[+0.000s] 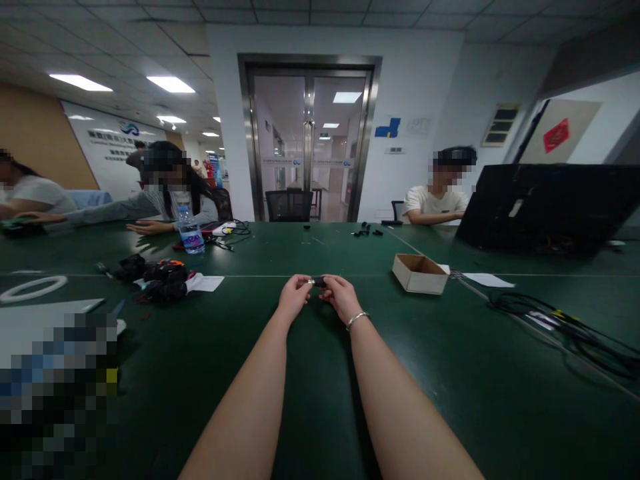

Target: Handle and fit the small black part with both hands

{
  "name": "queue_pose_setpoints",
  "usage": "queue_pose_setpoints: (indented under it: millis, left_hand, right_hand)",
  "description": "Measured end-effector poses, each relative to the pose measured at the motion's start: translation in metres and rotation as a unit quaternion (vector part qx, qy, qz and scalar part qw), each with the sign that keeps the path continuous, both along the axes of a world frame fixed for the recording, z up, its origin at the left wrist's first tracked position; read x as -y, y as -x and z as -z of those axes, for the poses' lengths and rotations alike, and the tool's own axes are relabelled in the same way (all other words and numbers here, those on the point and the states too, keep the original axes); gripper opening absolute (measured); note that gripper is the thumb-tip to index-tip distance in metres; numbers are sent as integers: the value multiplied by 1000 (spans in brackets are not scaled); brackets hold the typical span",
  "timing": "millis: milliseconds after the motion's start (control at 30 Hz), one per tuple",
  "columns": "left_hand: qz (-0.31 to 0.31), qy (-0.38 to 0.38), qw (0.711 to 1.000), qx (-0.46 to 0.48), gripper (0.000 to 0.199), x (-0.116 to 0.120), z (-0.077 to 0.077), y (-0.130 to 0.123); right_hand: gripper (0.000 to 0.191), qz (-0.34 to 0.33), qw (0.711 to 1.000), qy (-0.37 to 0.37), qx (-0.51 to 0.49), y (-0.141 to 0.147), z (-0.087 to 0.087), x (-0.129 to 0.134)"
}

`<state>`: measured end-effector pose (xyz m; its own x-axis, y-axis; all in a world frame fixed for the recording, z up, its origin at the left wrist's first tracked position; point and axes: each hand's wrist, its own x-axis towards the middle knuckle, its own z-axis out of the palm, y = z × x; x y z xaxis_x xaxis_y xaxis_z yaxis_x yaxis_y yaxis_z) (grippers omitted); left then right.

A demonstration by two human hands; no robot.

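Over the green tabletop (320, 387), a small black, silver-ended object (319, 282) is pinched by left hand (294, 295) and right hand (342, 297), left of a pale open box (425, 283).

The handheld piece (319, 282) looks plastic and shiny metal, the tabletop (430, 353) smooth and glossy.

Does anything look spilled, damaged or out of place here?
No spill shows. The black cables at the right look untidy, sprawling in loose loops. The bottle stands upright. The dark piece being held is too small to check for damage.
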<state>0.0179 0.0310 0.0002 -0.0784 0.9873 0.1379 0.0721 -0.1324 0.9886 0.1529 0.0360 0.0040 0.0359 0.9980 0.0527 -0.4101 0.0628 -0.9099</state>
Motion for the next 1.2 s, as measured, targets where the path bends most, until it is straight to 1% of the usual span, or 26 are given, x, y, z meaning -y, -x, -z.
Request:
queue_pose_setpoints:
  millis: [100,367,567,700,833,1000,1200]
  left_hand:
    - [3,4,1000,13,30,2,-2,-1]
    - [4,-11,1000,-11,25,2,-2,-2]
    - [-13,-9,1000,10,25,3,-4,-2]
    - [2,-39,999,17,25,4,-3,-2]
    - [-15,-39,999,-4,27,3,0,-1]
    - [-4,-42,998,-35,26,-1,5,-1]
    - [-11,-32,998,-54,25,1,3,-1]
  right_hand:
    - [13,0,1000,-4,7,0,1,0]
    - [12,-4,1000,-6,30,0,0,0]
    - [10,-13,999,-8,47,1,0,-1]
    - [10,-17,999,-10,47,1,0,-1]
    - [11,-14,998,-16,51,1,1,-2]
    - [11,-16,998,-14,60,1,3,-3]
    - [11,-14,998,-15,66,2,2,-2]
